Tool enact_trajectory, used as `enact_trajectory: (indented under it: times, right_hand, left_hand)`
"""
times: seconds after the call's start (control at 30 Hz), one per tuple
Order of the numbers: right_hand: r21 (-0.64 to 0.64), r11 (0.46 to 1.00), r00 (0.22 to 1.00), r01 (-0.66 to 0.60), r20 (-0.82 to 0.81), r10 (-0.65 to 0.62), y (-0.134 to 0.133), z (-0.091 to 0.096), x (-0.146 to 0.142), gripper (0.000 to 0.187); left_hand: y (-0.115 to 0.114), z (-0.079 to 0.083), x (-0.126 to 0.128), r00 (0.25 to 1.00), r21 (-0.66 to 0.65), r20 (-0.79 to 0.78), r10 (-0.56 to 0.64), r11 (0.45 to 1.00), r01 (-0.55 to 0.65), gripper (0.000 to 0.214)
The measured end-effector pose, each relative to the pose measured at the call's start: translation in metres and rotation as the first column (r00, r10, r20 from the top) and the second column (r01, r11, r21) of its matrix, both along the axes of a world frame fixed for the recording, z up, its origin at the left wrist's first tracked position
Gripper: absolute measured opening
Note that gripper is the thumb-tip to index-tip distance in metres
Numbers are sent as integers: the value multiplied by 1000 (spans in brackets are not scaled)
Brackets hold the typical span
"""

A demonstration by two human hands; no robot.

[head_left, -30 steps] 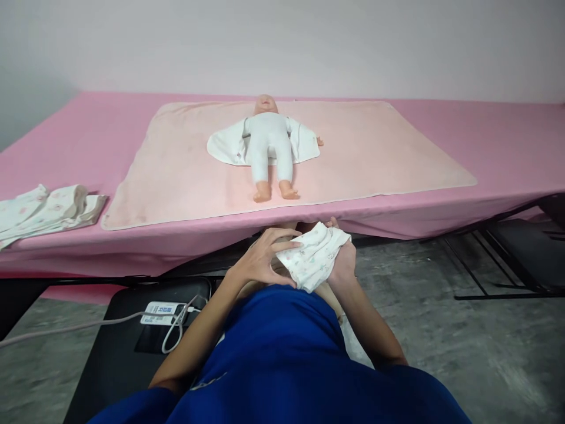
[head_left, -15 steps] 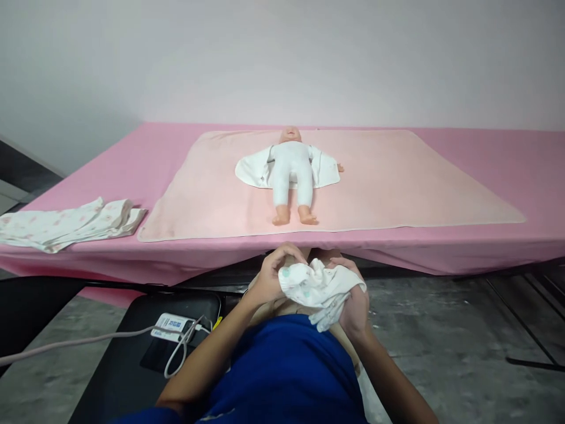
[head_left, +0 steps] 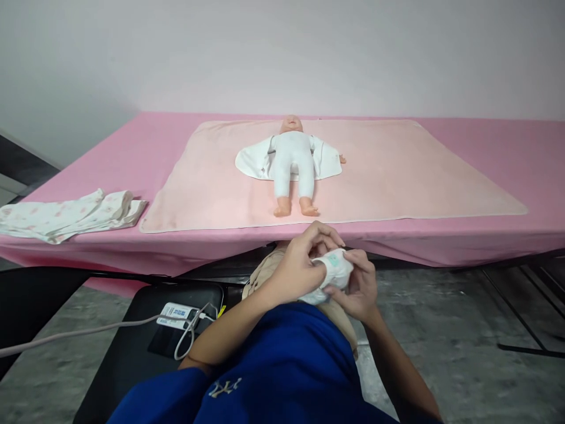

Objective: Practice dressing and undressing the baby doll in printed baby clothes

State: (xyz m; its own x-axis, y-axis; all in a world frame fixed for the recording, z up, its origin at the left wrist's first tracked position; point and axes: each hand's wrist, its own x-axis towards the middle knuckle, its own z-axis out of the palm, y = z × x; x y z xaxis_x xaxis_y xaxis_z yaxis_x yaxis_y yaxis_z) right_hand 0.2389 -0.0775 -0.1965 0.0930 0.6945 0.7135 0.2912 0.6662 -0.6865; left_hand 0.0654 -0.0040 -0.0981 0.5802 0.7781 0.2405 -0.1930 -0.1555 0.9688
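In front of my lap I hold a small white baby garment (head_left: 339, 266) with a pale green print, bunched up so that its exact cut is hidden. My left hand (head_left: 303, 264) grips its left side, thumb inside the edge and fingers arched over the top. On the other side, my right hand (head_left: 359, 284) pinches the cloth between thumb and fingers. Beyond my hands a baby doll (head_left: 292, 126) lies on its back on the bed, feet towards me. It wears a white top (head_left: 251, 162), spread open at both sides, and white trousers (head_left: 293, 162).
The doll lies on a light pink mat (head_left: 397, 176) over a pink-covered bed (head_left: 498, 153). Folded printed cloths (head_left: 70, 215) sit at the left edge. A black chair (head_left: 132, 347) at my left holds a white power bank (head_left: 177, 315) with a cable.
The garment has been gathered into a tighter bundle. My left hand has moved right and closer to my right hand. The doll has stayed in place while the camera view shifted slightly.
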Motion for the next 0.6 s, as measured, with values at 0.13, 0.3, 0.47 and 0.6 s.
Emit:
enact_trajectory:
  times: [0.13, 0.3, 0.47, 0.6]
  right_hand:
    - [21, 988, 988, 154, 17, -154, 13, 13, 5, 67]
    - [110, 934, 940, 339, 10, -342, 22, 45, 16, 45]
    - [0, 996, 978, 85, 192, -84, 34, 110, 45, 45]
    - [-226, 963, 834, -149, 495, 245, 51, 172, 68, 54]
  left_hand:
    - [11, -1, -5, 978, 106, -137, -155, 980, 170, 40]
    - [26, -17, -30, 938, 173, -206, -277, 934, 314, 63]
    - [43, -2, -60, 929, 274, -327, -171, 924, 267, 59]
    - [76, 51, -83, 976, 487, -191, 104, 873, 2, 55]
